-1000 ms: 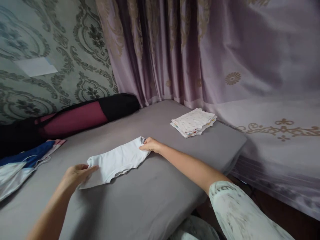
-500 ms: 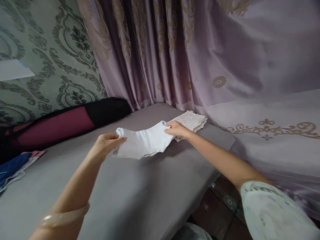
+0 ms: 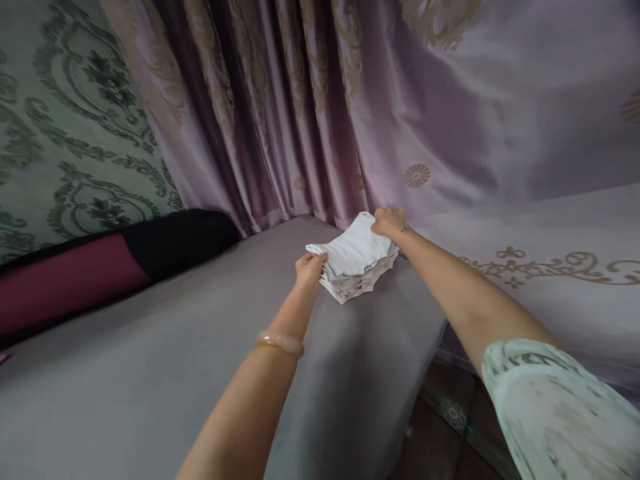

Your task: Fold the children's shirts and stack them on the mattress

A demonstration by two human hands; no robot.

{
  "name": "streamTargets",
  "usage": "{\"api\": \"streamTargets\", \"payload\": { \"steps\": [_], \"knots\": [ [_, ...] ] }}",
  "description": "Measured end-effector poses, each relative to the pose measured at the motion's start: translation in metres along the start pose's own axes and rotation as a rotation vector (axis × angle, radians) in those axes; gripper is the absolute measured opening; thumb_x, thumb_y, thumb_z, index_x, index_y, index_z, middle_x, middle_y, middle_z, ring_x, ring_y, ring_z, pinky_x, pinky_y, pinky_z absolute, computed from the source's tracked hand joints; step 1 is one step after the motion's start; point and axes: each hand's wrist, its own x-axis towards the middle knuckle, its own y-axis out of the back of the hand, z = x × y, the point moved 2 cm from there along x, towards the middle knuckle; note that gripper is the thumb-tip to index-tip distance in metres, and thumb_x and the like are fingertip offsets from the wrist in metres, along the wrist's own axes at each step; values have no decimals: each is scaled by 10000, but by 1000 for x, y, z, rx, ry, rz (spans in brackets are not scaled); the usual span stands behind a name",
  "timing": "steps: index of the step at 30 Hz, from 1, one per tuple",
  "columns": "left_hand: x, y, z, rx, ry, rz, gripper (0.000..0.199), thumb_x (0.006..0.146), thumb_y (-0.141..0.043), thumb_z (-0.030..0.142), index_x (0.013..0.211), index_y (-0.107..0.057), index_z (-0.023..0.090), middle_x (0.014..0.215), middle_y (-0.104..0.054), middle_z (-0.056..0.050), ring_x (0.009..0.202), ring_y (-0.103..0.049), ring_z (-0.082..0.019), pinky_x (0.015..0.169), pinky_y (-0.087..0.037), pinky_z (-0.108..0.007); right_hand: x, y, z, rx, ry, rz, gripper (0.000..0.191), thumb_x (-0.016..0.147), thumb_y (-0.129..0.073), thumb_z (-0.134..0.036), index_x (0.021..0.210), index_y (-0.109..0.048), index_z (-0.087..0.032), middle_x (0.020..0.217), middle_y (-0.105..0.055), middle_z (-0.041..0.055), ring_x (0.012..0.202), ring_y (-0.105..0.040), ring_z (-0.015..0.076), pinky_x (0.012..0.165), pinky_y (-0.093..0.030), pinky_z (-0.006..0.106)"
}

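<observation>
White underpants [image 3: 353, 248] lie flat on top of a stack of pale printed underpants [image 3: 349, 289], whose layered edges show below. My left hand [image 3: 309, 268] pinches the near left corner of the white pair's waistband between thumb and fingers. At the far right corner, my right hand [image 3: 389, 221] is closed on the other end of the waistband, its fingertips partly hidden. The stack rests on a grey-covered bed [image 3: 165, 360], close to the curtain.
A lilac curtain [image 3: 320, 147] with gold patterns hangs behind and to the right of the bed. Along the patterned wall lies a long black and maroon bundle [image 3: 80, 273]. Dark floor tiles [image 3: 445, 420] show past the bed's right edge.
Both hands have carried the white underpants from in front of the stack, right and away from me, down onto it. The view has turned right, and the blue cloth at left has mostly gone.
</observation>
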Motion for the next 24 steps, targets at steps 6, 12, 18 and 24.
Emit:
{"api": "streamTargets", "payload": {
  "steps": [6, 12, 18, 24],
  "knots": [
    [9, -16, -18, -91, 81, -45, 230, 741, -679, 183, 613, -488, 177, 470, -446, 66, 392, -421, -57, 431, -245, -194, 15, -16, 9, -140, 9, 58, 348, 854, -491, -142, 1163, -634, -71, 1191, -631, 213, 1170, -550, 317, 1012, -287, 469],
    [18, -14, -39, -67, 124, -8, 131, 767, -677, 162, 782, -548, 178, 485, -454, 81, 396, -440, -59, 438, -253, -184, 22, -28, 4, -181, 42, 56, 333, 834, -489, -106, 1126, -642, -62, 1144, -656, 205, 1116, -577, 311, 986, -270, 456],
    [21, -18, -54, -78, 146, -9, 161, 748, -691, 162, 844, -561, 174, 499, -468, 82, 399, -454, -65, 424, -272, -175, 26, -36, -2, -211, 57, 73, 344, 843, -467, -78, 1141, -636, -56, 1100, -677, 200, 1058, -609, 279, 963, -262, 429],
    [20, -15, -61, -32, 88, -5, 177, 744, -702, 176, 856, -564, 177, 514, -472, 86, 380, -431, -58, 423, -296, -176, 24, -51, -1, -242, 23, 8, 333, 865, -427, -65, 1125, -635, -54, 1090, -681, 196, 1065, -604, 287, 982, -234, 430]
  ]
}}
